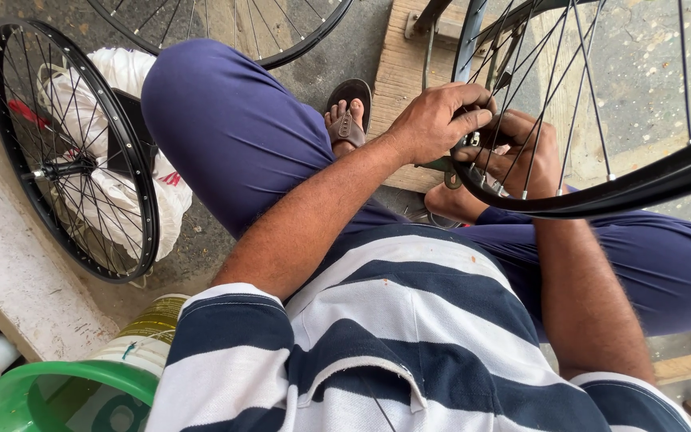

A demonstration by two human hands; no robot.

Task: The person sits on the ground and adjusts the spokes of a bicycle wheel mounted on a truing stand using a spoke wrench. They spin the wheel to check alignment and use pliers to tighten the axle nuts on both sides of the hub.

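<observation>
Grey concrete floor (345, 60) lies under the seated person. Nearest, the black wheel rim (625, 192) is steadied across the lap; the left hand (437, 120) is curled over it, the right hand (521, 148) closed behind spokes (549, 96). Fingers could be pinched if the rim were turned.

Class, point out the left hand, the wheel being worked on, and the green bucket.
left hand (433, 120), head view, back of hand
wheel (641, 186), head view, black rim
green bucket (17, 392), head view, rim

Spare wheel (73, 160) leaning left, white bag (129, 72), green bucket (57, 392)
</observation>
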